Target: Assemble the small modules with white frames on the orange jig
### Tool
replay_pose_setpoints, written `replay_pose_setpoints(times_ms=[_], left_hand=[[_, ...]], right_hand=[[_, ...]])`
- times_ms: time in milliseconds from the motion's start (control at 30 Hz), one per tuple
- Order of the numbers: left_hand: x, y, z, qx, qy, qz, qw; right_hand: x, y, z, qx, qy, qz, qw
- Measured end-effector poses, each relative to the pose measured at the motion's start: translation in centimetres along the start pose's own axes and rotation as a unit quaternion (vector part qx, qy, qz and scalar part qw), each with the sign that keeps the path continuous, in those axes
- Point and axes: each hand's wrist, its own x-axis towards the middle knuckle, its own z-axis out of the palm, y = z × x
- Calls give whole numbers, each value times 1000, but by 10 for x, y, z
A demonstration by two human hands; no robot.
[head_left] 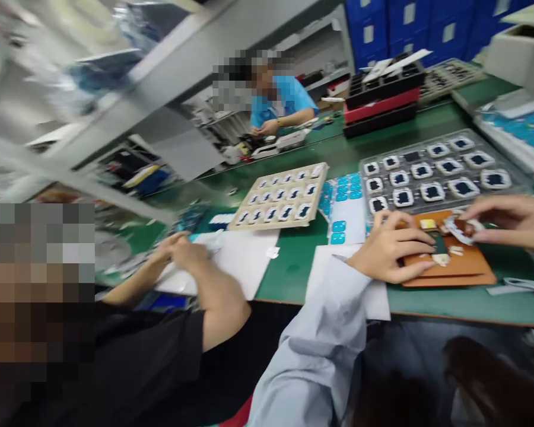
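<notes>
White piece at the orange block's far right, in the right hand, with the left hand across from it.
Head view: on the desk [289, 273], the orange block [465, 270] lies between the two hands. The right hand [516, 222] comes in from the block's right, thumb and fingertips closed on the white piece [461, 232], whose long axis seems to slant from far left to near right; blur hides its exact shape. That hand is the nearer to it. The left hand [385, 246] reaches over the block's left side, thumb and fingers apart beside the green piece [438, 244]; whether they press on it, I cannot tell. The gray tray [445, 206] sits just beyond the block.
</notes>
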Motion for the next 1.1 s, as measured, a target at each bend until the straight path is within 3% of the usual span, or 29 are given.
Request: replay_pose_setpoints(times_ms=[67, 333, 467, 600, 867, 1000, 1100], left_hand=[[0, -1, -2, -16, 15, 13, 1000], [0, -3, -4, -10, 28, 31, 999], [1, -3, -4, -5, 7, 34, 999], [1, -5, -4, -6, -11, 29, 1000], [1, -4, -4, -34, -6, 24, 999], [2, -3, -5, -68, 47, 0, 997], [2, -2, -5, -26, 109, -38, 993]], right_hand=[[6, -7, -1, 18, -43, -28, 999], [10, 10, 5, 76, -70, -52, 993], [12, 12, 10, 17, -60, -110, 992], [14, 6, 4, -50, -12, -151, 987], [14, 0, -4, -132, -29, -182, 974], [14, -5, 6, -133, 5, -205, 970], [12, -11, 20, -116, 25, -223, 968]])
